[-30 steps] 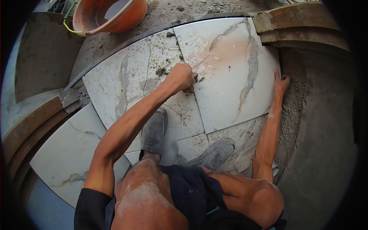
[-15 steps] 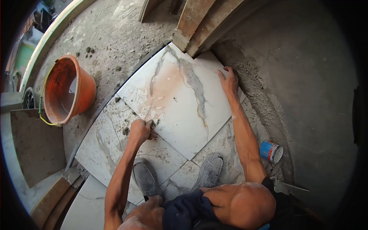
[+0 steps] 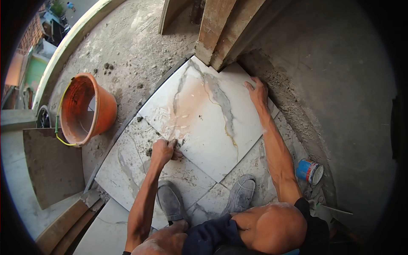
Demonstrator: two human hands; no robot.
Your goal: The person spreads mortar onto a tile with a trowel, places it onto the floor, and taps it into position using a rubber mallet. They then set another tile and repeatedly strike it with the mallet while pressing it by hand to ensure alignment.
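A large white marble-patterned floor tile (image 3: pixel 204 123) with grey and gold veins lies before me, its far corner cut around a wooden post. My left hand (image 3: pixel 165 151) is closed with curled fingers at the tile's near left edge; what is in the fingers, if anything, is hidden. At the right edge my right hand (image 3: pixel 258 93) rests with thumb and forefinger apart, the other fingers partly hidden over the side. Dusty laid tiles (image 3: pixel 187 174) adjoin it on the near side, with crumbs of mortar near my left hand.
An orange bucket (image 3: pixel 108 111) with a yellow-green handle stands at left. Wooden posts (image 3: pixel 219 34) rise at the far corner. A blue can (image 3: pixel 309 171) sits by my right forearm, near a rough groove along the grey surface. My shoes (image 3: pixel 241 193) stand on the tiles.
The view has shifted, so everything appears a little lower and further right. Both hands stay at the same edges of the tile, with hardly any movement.
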